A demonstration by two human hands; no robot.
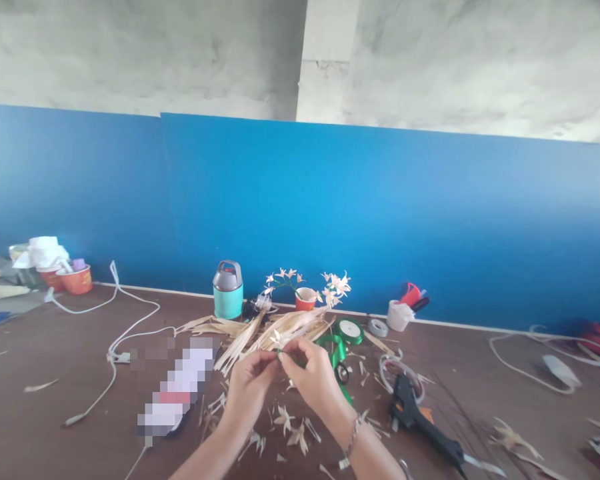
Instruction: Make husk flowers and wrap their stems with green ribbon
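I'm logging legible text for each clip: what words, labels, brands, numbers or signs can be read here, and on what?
None can be read.
Long pixelated object on the table: blocked out, unreadable.
Front red cup at far left: any markings too small and blurred to read.

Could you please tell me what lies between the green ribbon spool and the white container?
The head view shows a grey roll, apparently tape, lying between the green ribbon spool and the white container.
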